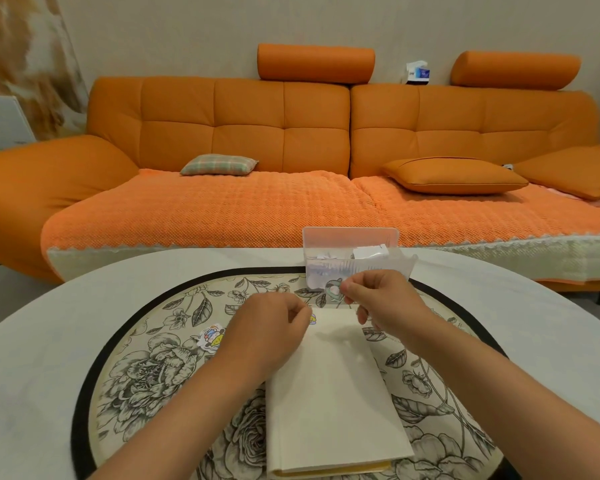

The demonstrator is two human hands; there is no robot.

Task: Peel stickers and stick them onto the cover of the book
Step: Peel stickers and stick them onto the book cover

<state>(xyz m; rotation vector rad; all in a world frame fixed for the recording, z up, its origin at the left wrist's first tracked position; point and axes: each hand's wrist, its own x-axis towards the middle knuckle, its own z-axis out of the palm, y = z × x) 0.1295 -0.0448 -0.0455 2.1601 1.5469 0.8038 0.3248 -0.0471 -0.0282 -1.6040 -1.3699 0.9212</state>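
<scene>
Closest to you, the book (333, 393) lies closed, cream cover up, in the lower middle of the frame, on the floral mat (146, 375) that covers the round white counter (32, 358). Its yellowish page edge faces you. Your left hand (271, 327) sits at the book's far left corner with the fingers curled in. A small yellow sticker (312, 319) peeks out right at the fingertips, but honestly you can't tell if that grip is clamped on it or if it's just lying on the cover. Left of that hand, a cartoon sticker (211, 336) rests on the mat, apart from the book. Your right hand (378, 299) is a bit farther out, above the book's far edge, its grip pinched tight on a teal-and-pink sticker (334, 291) between thumb and fingertip. Just behind that is a clear plastic box (350, 251) with white paper scraps inside, at the counter's far edge. Past the counter, the orange sofa (222, 133) fills the top half, with a plaid pillow (219, 164) on the left seat, an orange cushion (454, 176) on the right, and a tissue box (418, 72) on the backrest.
</scene>
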